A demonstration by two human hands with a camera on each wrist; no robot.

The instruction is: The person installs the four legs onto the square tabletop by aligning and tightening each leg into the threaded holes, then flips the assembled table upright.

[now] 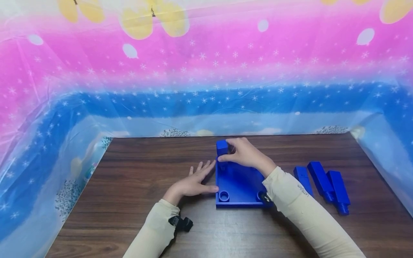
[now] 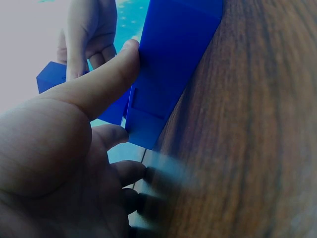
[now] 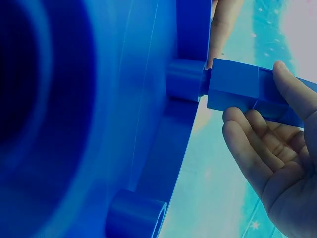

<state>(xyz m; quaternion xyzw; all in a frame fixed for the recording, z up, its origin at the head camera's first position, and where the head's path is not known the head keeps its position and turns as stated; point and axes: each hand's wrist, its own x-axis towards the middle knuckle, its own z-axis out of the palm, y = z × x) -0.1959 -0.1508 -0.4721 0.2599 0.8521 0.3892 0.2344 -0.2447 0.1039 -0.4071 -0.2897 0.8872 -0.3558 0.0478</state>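
Observation:
A blue square board with a raised rim (image 1: pixel 240 186) lies on the table, its round corner sockets facing up. My right hand (image 1: pixel 247 154) pinches a blue square table leg (image 1: pixel 222 147) between thumb and fingers, upright over the far-left corner. In the right wrist view the leg's narrow end enters the corner socket (image 3: pixel 185 79), with a small gap showing between them. My left hand (image 1: pixel 195 182) touches the board's left edge, thumb and forefinger against the side and the other fingers spread. The near-left socket (image 1: pixel 224 196) holds nothing. My right forearm partly covers the near-right socket.
Three more blue legs lie right of the board: one partly behind my right sleeve (image 1: pixel 301 175), one in the middle (image 1: pixel 320 179) and one outermost (image 1: pixel 338 188), the latter two showing threaded ends. A patterned cloth (image 1: pixel 206 100) hangs around the wooden table (image 1: pixel 135 168).

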